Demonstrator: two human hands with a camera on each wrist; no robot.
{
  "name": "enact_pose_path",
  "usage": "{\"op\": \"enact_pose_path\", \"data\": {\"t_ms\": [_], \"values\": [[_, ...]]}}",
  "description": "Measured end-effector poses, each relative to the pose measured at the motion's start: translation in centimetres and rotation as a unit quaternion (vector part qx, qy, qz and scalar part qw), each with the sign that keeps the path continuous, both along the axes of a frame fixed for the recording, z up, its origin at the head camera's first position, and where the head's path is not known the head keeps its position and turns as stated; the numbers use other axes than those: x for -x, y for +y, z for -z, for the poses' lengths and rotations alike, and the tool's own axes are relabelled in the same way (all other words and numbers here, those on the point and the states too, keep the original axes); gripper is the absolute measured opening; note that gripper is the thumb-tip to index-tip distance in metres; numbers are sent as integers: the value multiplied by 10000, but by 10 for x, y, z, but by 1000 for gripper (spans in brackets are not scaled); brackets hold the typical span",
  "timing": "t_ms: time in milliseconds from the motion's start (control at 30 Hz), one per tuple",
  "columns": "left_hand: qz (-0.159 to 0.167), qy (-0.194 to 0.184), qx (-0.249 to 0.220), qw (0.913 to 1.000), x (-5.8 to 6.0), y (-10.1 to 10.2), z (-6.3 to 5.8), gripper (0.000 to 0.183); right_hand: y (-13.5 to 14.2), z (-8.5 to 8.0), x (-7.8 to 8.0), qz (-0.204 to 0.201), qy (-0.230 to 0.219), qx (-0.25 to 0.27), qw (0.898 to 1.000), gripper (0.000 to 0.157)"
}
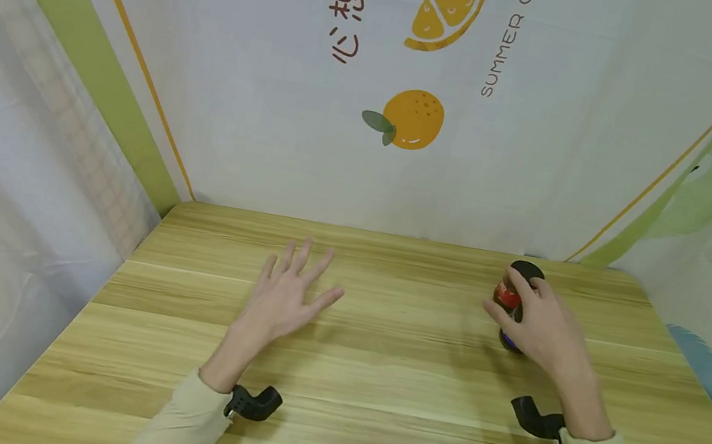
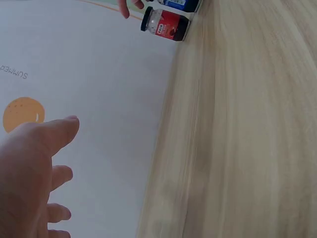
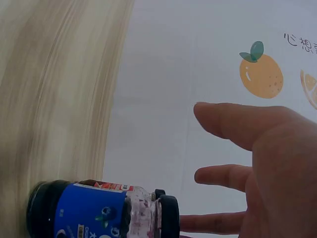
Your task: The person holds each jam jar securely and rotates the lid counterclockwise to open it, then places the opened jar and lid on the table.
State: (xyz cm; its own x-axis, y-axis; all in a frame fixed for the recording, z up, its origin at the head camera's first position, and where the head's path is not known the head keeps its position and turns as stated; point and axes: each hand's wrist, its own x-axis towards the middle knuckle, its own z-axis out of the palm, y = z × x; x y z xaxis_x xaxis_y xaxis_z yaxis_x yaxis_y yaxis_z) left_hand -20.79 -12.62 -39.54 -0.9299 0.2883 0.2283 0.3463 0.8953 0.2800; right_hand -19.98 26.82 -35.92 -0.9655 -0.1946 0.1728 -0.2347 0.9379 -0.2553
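Two dark-lidded glass jars stand close together on the right part of the table. The jar with a red label (image 1: 507, 296) is the farther one, and in the right wrist view it is mostly hidden. Nearer stands the jar with a blue label and blueberry pictures (image 3: 91, 210), largely covered by my right hand (image 1: 545, 329) in the head view. That hand hovers at the jars' lids with thumb and fingers spread; whether a fingertip touches a lid cannot be told. My left hand (image 1: 281, 299) is held above the table's left half, fingers spread, holding nothing.
The wooden table (image 1: 359, 378) ends at the back against a white cloth (image 1: 274, 124) printed with oranges and lettering. More cloth hangs along the left and right sides. Each wrist carries a black camera mount (image 1: 257, 403).
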Motion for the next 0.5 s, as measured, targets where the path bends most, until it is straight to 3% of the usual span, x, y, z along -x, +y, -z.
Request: {"op": "enact_pose_path", "data": {"t_ms": [300,500], "values": [[64,53,-104,9999,0,11,-4,75,6,-3,1,150,-240,-140,9995,87],[179,143,-167,9996,1,18,-3,76,15,-5,1,175,-368,-234,9989,76]]}}
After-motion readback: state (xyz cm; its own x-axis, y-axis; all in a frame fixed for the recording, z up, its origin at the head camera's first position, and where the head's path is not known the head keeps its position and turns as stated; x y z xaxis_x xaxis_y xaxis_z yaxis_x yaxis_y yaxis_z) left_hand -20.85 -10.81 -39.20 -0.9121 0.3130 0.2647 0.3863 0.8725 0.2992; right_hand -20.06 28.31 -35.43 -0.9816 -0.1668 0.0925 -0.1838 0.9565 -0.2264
